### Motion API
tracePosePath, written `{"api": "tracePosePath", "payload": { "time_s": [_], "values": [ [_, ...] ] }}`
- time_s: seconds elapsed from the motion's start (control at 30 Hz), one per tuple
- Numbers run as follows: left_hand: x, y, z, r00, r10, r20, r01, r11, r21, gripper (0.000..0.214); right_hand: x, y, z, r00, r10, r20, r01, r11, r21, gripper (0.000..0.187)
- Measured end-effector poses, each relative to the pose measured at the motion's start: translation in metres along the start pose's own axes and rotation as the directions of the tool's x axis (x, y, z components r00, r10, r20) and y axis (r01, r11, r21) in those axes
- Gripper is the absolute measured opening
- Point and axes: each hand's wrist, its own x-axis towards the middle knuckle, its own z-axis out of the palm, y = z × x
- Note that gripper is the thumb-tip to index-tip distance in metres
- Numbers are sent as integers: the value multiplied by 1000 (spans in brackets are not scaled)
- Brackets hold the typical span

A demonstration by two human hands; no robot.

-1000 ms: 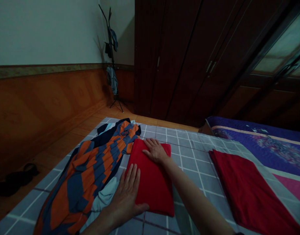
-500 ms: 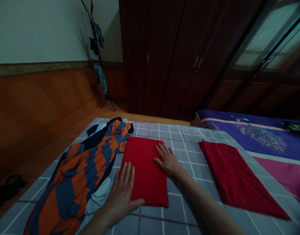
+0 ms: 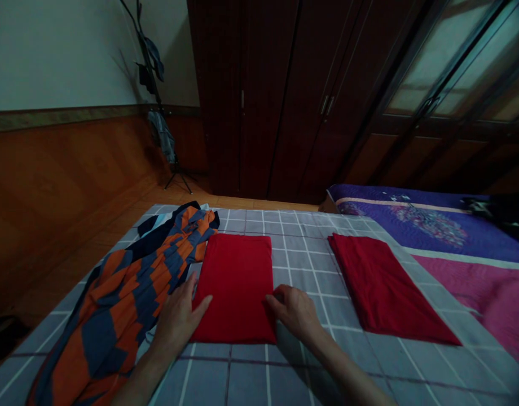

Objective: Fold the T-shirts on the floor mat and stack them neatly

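Folded red cloth (image 3: pixel 236 270) lies flat on the checked sheet (image 3: pixel 251 372), a near-rectangle between the person's two hands. Leftmost on the sheet is a heap of clothes, topped by an orange-and-blue garment (image 3: pixel 136 299) (its far end reaches close to the cloth's upper left corner). Next comes the left hand (image 3: pixel 179 313), open and not clenched, set along the cloth's left edge with the thumb extended over the red fabric. At the right edge, the right hand (image 3: pixel 295 310) is partly curled, thumb at the border; whether it pinches the fabric or merely rests against it, one cannot tell. The step looks like squaring up the fold, edge by edge. The next move probably calls for even contact on both sides, so that the layers shift together without wrinkling. Farther right, well apart, lies a second red cloth (image 3: pixel 382 287), also folded, its near edge slanting toward the purple bedding (image 3: pixel 369 194).
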Motion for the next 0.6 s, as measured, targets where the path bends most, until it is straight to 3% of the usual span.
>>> {"api": "tracePosePath", "payload": {
  "time_s": [0.1, 0.2, 0.3, 0.37, 0.47, 0.6],
  "values": [
    [6, -4, -12, 986, -124, 109, 124, 992, 9, 54, -5, -2, 0, 995, 73, 64, -76, 996, 52, 30],
    [8, -3, -17, 969, -136, 209, 115, 987, 108, 42, -7, -5, 3, 991, 98, 91, -110, 984, 139, 22],
    [8, 0, -17, 963, -123, 238, 88, 984, 153, 34, -8, -6, 10, 990, 128, 65, -142, 933, 330, 17],
    [8, -1, -15, 965, -112, 238, 77, 986, 149, 32, -8, -5, 16, 986, 149, 69, -162, 821, 548, 20],
    [8, -5, -11, 977, -93, 193, 78, 994, 82, 32, -6, -4, 29, 973, 173, 152, -225, 571, 790, 20],
    [9, -3, -11, 984, -53, 168, 103, 947, -303, 37, -8, -11, 41, 956, 174, 236, -283, 343, 896, 18]
  ]
}}
